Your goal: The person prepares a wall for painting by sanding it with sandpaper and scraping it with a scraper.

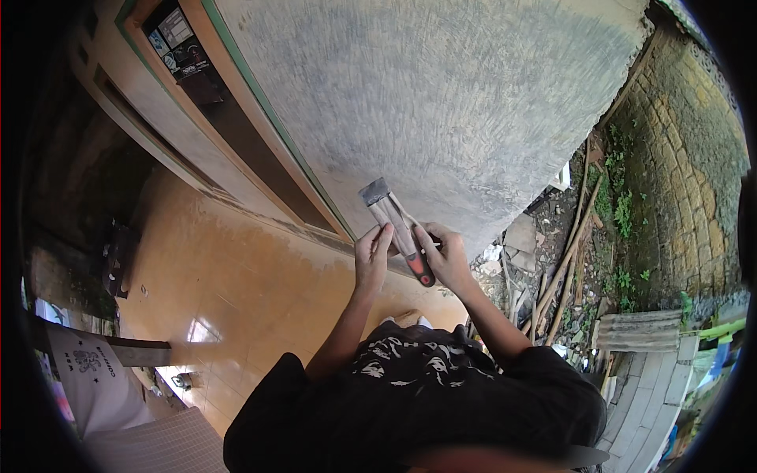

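A putty knife or scraper (421,271) with a red and black handle is held out in front of my chest, tilted up to the left. A pale strip, perhaps cloth or paper, (395,220) lies along its middle; the dark grey flat end (374,192) sticks out beyond. My left hand (371,257) pinches it from the left, thumb on the pale strip. From the other side, the fingers of my right hand (445,251) grip the strip's edge near the handle. Behind the tool rises a rough grey plastered wall (437,100).
An orange door frame with green edging (260,127) borders the wall on the left. Shiny tan floor tiles (236,284) lie below. Bamboo poles (568,260) and rubble fill the strip on the right, beside a mossy brick wall (674,177). A printed cloth (94,378) hangs at lower left.
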{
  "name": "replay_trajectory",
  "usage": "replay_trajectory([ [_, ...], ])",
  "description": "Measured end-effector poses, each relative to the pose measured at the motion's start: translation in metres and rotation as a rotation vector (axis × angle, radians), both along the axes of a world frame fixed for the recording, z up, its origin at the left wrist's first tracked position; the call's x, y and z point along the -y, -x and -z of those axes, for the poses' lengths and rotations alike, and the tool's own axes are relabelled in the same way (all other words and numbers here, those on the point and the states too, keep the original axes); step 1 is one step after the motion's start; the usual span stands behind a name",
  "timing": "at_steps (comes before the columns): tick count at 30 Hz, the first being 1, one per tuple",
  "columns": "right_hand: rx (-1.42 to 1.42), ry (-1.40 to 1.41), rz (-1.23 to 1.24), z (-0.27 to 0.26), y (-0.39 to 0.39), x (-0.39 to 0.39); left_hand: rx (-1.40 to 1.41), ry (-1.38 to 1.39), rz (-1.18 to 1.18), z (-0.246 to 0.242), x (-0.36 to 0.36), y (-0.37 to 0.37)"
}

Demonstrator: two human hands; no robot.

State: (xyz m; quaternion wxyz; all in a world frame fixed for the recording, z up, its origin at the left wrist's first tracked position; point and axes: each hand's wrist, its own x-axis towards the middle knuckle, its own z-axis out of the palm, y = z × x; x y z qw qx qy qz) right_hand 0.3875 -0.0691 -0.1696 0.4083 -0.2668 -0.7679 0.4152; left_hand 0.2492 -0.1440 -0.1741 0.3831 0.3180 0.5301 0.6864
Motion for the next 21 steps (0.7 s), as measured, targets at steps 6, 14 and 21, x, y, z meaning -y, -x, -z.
replay_trajectory([
  [6,-0.028,0.499,-0.145,-0.006,-0.003,0.014,0.471,0.06,0.018,0.0,0.0,-0.014],
  [14,-0.196,0.586,-0.09,0.004,-0.002,0.012,0.27,0.068,0.158,0.005,0.011,-0.01],
  [21,-0.245,0.56,-0.05,-0.016,-0.01,-0.007,0.268,0.121,0.095,-0.005,0.023,-0.009],
])
